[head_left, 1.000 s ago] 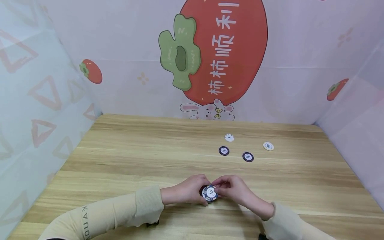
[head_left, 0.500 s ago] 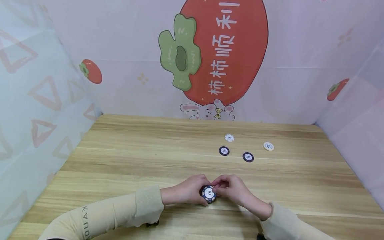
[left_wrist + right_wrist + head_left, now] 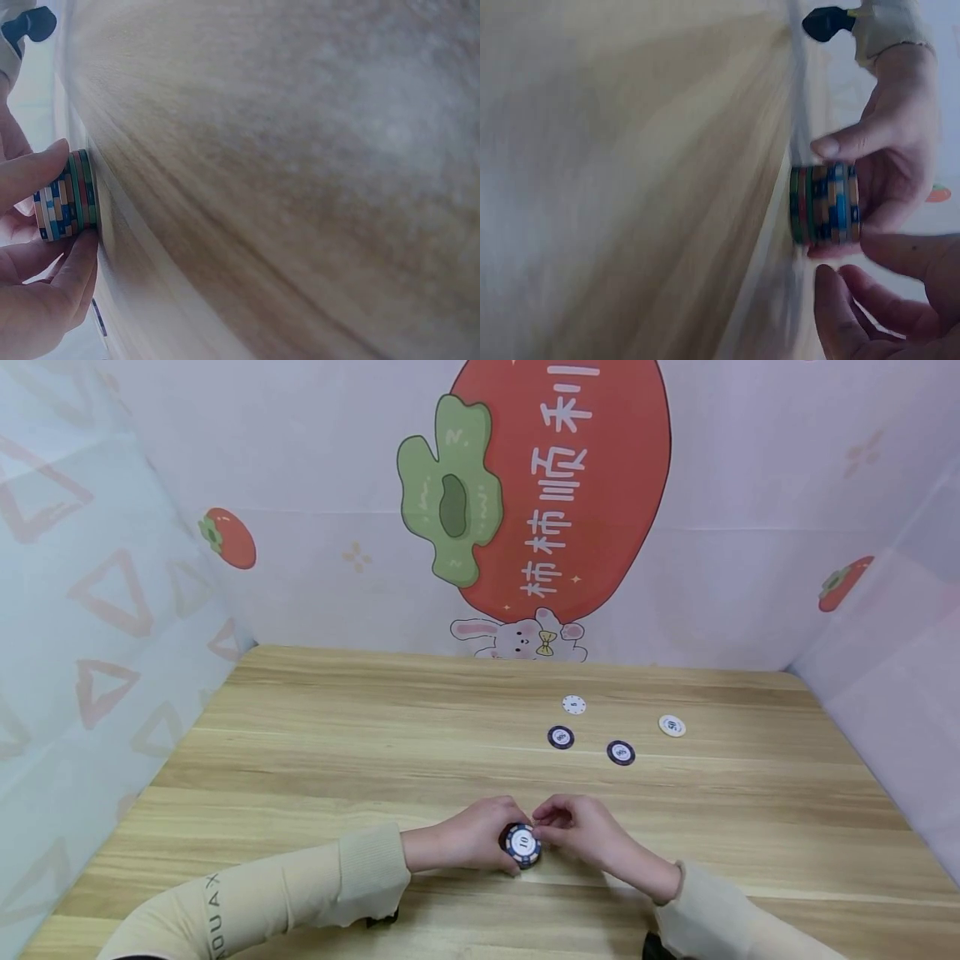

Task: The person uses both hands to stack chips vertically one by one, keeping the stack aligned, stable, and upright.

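Gripping with thumb and fingers on opposite sides, a left hand (image 3: 476,837) is clasped round an upright chip stack (image 3: 827,206), topped by a chip marked 10 (image 3: 522,843), on a wooden table (image 3: 322,752). By appearances, the stacking is well advanced, with four left loose. At the stack's right edge, the right hand (image 3: 590,832) is held with thumb and bent fingertips apart and nothing clasped; whether the stack is touched cannot be told. Farther back, a dark chip (image 3: 561,737), a white chip (image 3: 574,705), a second dark chip (image 3: 621,752) and a cream chip (image 3: 672,726) are laid flat. The way to the second dark chip is partly crossed by the right hand. All are backed by a fruit-printed cloth (image 3: 322,468).
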Demonstrator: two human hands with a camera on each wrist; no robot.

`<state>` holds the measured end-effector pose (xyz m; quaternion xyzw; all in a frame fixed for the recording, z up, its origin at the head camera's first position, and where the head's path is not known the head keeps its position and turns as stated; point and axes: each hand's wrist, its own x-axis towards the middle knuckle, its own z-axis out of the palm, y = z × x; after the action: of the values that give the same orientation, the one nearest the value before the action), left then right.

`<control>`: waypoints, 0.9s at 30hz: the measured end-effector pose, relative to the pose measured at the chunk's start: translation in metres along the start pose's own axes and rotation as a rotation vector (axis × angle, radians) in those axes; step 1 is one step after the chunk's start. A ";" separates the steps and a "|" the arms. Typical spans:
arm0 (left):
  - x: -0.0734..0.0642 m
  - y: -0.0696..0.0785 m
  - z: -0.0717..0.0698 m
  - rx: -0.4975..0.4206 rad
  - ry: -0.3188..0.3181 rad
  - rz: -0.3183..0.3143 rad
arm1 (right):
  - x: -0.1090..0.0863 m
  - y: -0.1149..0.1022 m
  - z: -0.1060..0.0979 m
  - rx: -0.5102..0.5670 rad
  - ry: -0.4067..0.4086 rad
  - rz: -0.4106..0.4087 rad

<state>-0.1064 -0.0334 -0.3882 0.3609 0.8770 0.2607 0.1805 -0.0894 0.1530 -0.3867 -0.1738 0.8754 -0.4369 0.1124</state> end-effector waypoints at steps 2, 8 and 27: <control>0.000 0.000 0.000 0.000 -0.001 -0.002 | 0.000 0.002 -0.002 -0.069 0.004 -0.045; 0.000 0.001 0.000 -0.005 -0.006 -0.016 | 0.001 0.006 -0.011 -0.220 0.002 -0.137; 0.000 0.001 0.000 -0.023 -0.011 -0.030 | 0.018 0.036 -0.055 -0.697 0.007 -0.235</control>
<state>-0.1055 -0.0329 -0.3877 0.3469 0.8783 0.2662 0.1935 -0.1320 0.2055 -0.3840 -0.2993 0.9462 -0.1230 -0.0073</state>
